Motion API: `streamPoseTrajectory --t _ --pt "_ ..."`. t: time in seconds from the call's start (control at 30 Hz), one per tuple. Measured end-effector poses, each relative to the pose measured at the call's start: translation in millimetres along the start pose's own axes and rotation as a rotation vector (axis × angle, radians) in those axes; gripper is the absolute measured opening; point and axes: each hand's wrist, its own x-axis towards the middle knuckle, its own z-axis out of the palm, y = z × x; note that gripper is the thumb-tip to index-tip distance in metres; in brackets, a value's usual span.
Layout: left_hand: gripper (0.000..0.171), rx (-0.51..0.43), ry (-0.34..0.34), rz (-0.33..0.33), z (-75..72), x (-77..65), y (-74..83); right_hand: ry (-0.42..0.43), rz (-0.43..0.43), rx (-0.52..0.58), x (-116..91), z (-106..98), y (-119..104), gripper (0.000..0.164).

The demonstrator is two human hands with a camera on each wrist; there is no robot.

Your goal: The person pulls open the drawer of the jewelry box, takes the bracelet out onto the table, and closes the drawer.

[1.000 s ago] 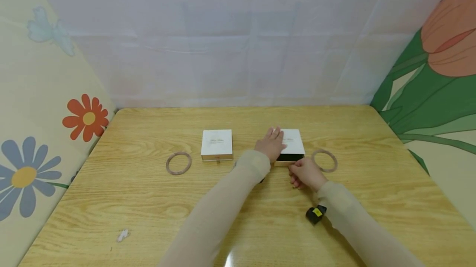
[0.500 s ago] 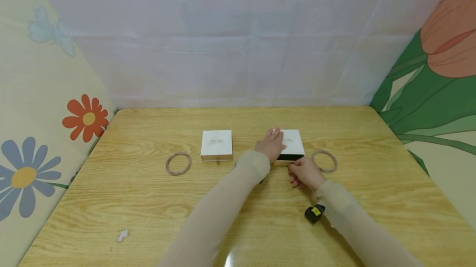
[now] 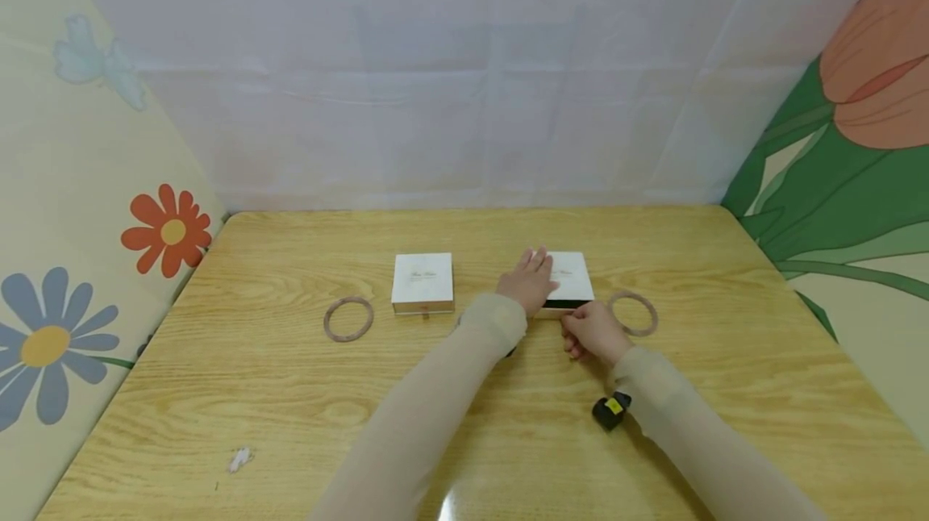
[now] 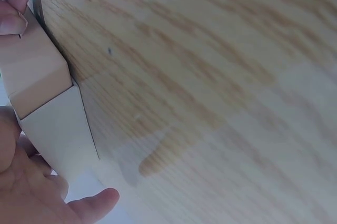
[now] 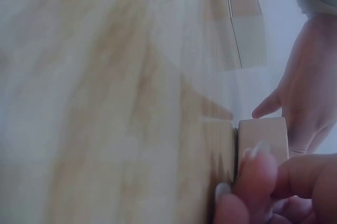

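Note:
A white drawer box (image 3: pixel 571 275) lies right of the table's middle, its peach drawer (image 4: pixel 39 76) slid partly out toward me. A narrow dark gap shows between lid and drawer in the head view. My left hand (image 3: pixel 528 285) rests on the box's top with straight fingers. At the drawer's front, the right hand (image 3: pixel 597 331) has its thumb and curled fingers pinched together, seemingly on a small pull tab that they mostly hide. Just right of that hand lies a pinkish bangle (image 3: pixel 633 295). The right wrist view shows the right fingertips (image 5: pixel 258 176) against the drawer front.
A second white drawer box (image 3: pixel 422 277), fully closed, stands to the left, with another bangle (image 3: pixel 348 319) beside it. A small white scrap or mark (image 3: pixel 239 459) is at the table's front left. A pale cloth (image 3: pixel 464 102) hangs behind the table.
The drawer has slid further into the right box, and the dark gap has narrowed. My right hand has moved slightly away from me with it; the left hand stays put on top.

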Motion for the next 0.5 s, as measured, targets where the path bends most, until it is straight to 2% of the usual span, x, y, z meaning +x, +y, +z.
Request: streamPoseTrajectory --t 0.5 --pt "0.058 -0.036 0.015 -0.005 0.7 1.2 0.2 0.014 0.004 0.017 6.3 0.1 -0.5 0.033"
